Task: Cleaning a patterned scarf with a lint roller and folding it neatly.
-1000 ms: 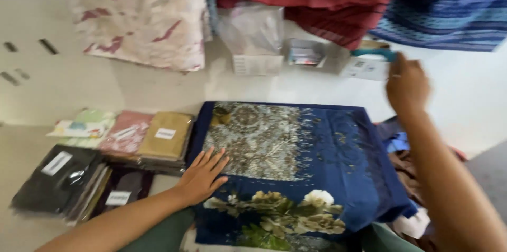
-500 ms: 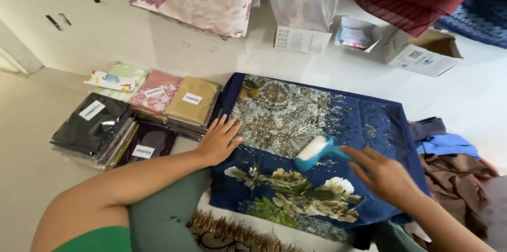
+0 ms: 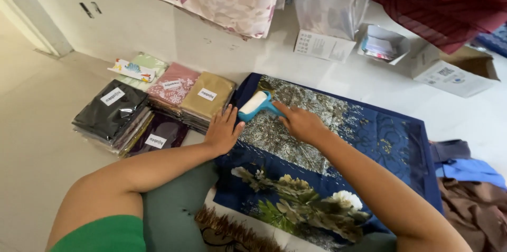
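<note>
Fingers [image 3: 280, 108] of our right hand [image 3: 300, 123] grip the lint roller [image 3: 253, 105] at the navy cloth's [image 3: 391, 146] top corner; left hand [image 3: 223, 130] lies flat, spread; most cloth remains unrolled, we judge.

Left of the hands, flat plastic-wrapped fabric packs lie stacked on the floor: a black pack [image 3: 110, 109], a dark purple one [image 3: 158, 133], a pink floral one [image 3: 172, 86] and a tan one [image 3: 207, 98]. Beyond the hands stand a clear plastic bag [image 3: 332, 3] and an open white cardboard box [image 3: 455, 71]. Crumpled brown cloth [image 3: 475, 207] lies far right.
</note>
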